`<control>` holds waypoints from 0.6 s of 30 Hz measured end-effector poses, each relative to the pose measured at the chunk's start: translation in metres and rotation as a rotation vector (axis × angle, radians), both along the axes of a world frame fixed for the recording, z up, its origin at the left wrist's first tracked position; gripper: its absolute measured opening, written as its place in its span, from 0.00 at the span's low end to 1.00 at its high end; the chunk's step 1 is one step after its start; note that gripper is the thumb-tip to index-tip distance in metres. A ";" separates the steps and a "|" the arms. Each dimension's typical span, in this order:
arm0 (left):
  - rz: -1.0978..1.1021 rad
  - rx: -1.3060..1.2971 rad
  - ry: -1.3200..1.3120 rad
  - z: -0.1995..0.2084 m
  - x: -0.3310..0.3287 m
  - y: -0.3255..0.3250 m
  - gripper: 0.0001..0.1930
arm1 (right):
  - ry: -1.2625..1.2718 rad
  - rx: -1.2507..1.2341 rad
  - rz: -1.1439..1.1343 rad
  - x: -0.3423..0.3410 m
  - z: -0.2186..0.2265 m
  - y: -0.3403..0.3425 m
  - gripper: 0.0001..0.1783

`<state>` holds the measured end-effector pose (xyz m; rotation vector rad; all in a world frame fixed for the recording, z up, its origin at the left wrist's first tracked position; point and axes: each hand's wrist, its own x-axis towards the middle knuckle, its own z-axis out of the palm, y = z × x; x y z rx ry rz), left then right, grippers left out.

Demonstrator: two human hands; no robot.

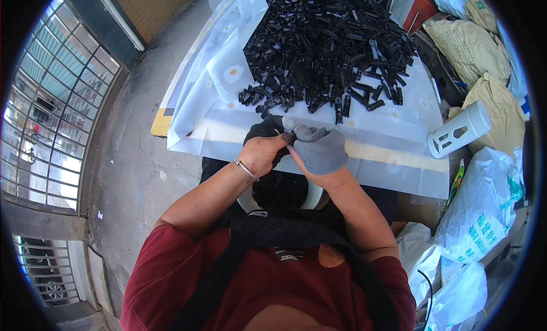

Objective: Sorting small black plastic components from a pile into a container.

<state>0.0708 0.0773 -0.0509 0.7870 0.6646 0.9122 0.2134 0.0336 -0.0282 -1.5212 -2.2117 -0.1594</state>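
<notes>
My bare left hand [263,153] and gloved right hand [320,150] pinch closed on one small black part [286,138] between them (pile [327,46] lies toward the tabletop's far edge).

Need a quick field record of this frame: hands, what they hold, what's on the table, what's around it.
left hand: bare left hand, metal bangle on the wrist, gripping a small black part
right hand: right hand in a grey dotted glove, pressed against the left, fingers closed at the same part
grip detail: exact hold hidden between the hands
table: pale flowered plastic sheet over it
pile: heap of black plastic parts on the far side
side: white cut-out cylinder at the right edge
surroundings: filled sacks on the right
</notes>
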 end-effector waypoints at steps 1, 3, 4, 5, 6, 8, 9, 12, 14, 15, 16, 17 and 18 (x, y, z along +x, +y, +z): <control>0.021 0.015 -0.052 0.004 0.003 -0.003 0.10 | -0.072 0.000 -0.031 0.001 -0.002 0.000 0.15; -0.029 0.116 0.134 0.005 -0.002 -0.001 0.10 | 0.015 0.067 0.014 0.006 -0.011 0.001 0.15; -0.077 0.217 0.320 0.007 -0.006 -0.001 0.11 | 0.102 0.135 0.061 0.008 -0.014 0.001 0.14; -0.078 0.217 0.320 0.012 -0.010 0.000 0.11 | 0.102 0.134 0.060 0.009 -0.014 0.001 0.14; -0.189 0.207 0.384 0.020 -0.015 0.000 0.13 | 0.275 0.086 0.081 0.008 -0.013 0.001 0.14; -0.298 0.194 0.448 0.017 -0.014 0.000 0.16 | 0.449 0.035 0.102 0.005 -0.013 0.001 0.14; -0.167 0.353 0.399 0.010 -0.010 -0.001 0.17 | 0.497 0.067 0.135 0.004 -0.014 0.001 0.14; -0.062 0.456 0.495 0.019 -0.015 -0.001 0.19 | 0.536 0.041 0.106 0.008 -0.004 -0.005 0.15; -0.085 0.401 0.644 0.030 -0.017 -0.002 0.21 | 0.527 -0.017 0.050 0.016 0.002 -0.010 0.15; -0.058 0.434 0.659 0.032 -0.017 -0.003 0.21 | 0.458 -0.036 0.073 0.019 0.002 -0.012 0.14; -0.032 0.467 0.674 0.032 -0.017 -0.004 0.22 | 0.389 -0.055 0.094 0.020 0.002 -0.013 0.13; -0.031 0.466 0.675 0.031 -0.018 -0.003 0.22 | 0.389 -0.056 0.096 0.020 0.002 -0.014 0.13; -0.039 0.519 0.704 0.030 -0.019 -0.002 0.22 | 0.328 -0.066 0.080 0.019 0.002 -0.015 0.13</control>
